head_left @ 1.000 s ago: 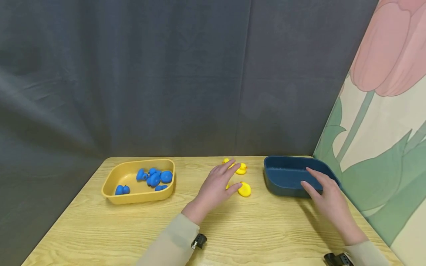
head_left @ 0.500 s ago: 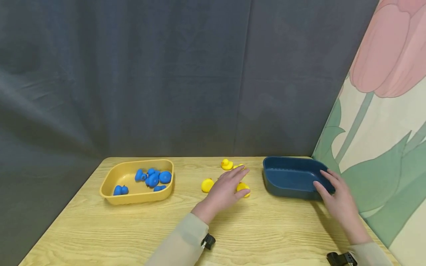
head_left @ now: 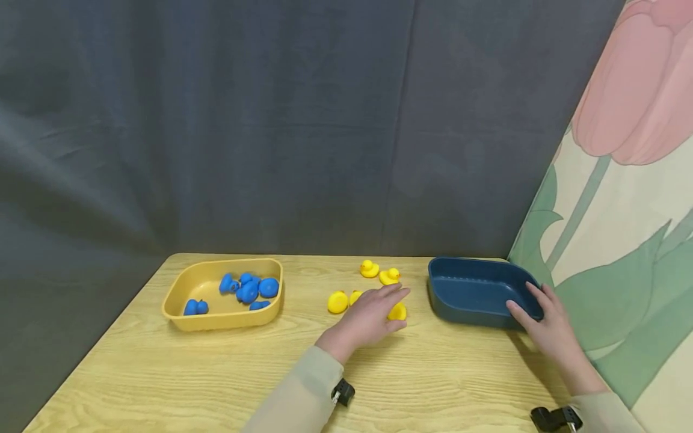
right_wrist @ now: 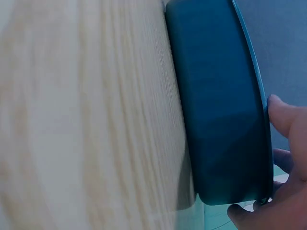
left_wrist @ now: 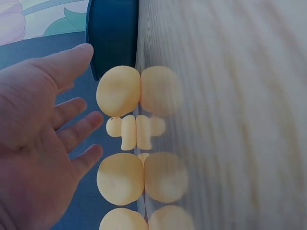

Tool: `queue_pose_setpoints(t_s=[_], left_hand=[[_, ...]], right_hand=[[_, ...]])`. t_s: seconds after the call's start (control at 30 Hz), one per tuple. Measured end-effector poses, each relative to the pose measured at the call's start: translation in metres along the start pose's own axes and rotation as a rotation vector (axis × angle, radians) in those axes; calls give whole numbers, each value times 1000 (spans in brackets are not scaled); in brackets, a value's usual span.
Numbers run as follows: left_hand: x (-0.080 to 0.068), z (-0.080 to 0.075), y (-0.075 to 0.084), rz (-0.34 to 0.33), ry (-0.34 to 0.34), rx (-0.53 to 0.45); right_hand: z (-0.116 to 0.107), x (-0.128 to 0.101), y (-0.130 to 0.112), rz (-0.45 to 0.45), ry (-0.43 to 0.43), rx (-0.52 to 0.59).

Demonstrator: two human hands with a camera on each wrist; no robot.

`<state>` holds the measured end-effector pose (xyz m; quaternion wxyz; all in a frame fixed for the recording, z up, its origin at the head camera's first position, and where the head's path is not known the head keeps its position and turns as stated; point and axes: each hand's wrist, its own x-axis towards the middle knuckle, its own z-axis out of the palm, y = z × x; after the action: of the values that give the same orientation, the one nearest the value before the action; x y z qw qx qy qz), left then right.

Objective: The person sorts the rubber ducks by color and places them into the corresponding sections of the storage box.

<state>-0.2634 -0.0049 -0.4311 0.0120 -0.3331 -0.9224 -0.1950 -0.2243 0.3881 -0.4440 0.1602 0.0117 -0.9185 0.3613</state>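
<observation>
Hands touch rounded yellow ducks (head_left: 397, 311), smooth blue tub (head_left: 476, 290).

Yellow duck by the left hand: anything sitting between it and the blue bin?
Nothing visible. Between the yellow duck under the left hand and the blue bin lies only bare table. The right hand holds the bin's far corner, off that path.

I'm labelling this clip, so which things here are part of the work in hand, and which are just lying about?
In hand:
- left hand, fingers straight over the yellow ducks
- right hand, gripping the dark blue tray at its near right corner

Lying about:
- yellow tray to the left
- blue ducks inside it
- wooden table
</observation>
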Motion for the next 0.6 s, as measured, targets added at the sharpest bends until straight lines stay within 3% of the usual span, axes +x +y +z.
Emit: queue_pose_setpoints(t_s=[0.2,0.6], left_hand=[[-1,0,-1,-31,-22,9],[0,3,-3,-25,-34,60]], right_hand=[[1,4,2,74,-70,58],[14,10,-12,63,-124,76]])
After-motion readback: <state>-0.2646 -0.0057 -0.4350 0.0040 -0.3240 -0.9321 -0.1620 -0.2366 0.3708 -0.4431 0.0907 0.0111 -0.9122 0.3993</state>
